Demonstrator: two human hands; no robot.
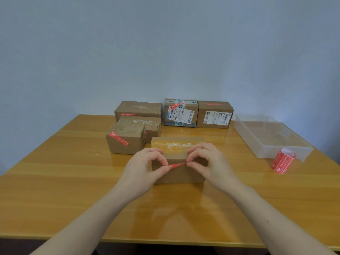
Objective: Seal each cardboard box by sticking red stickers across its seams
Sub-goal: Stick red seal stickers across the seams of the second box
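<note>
Six cardboard boxes sit on the wooden table (55,181). The nearest box (179,172) stands at centre, just in front of the person, and shows clear tape along its top but no red sticker on the faces in view.

The left hand (141,170) and right hand (207,162) both pinch one red sticker (176,165) by its ends, thumb against forefinger, stretched flat between them. The sticker hangs level with the upper part of the box's front face; whether it already touches the cardboard cannot be told from this angle.

Behind, work looks largely done:
- small box at left (126,142): red sticker slanted across its front face.
- box behind it (147,126): a sliver of red shows at its front, mostly hidden by the small box.
- rear left box (138,109): red sticker low on its front face.
- labelled box with green tape (181,113): red sticker over the top front edge.
- rear right box (214,115): red strip on top.

So five of six carry at least one sticker (their far sides are out of sight, so other seams may be bare). The centre box appears to be the last one waiting.

The sticker roll (283,161) stands to the right, just beside the clear plastic tray (303,150), with plenty left on it.
</note>
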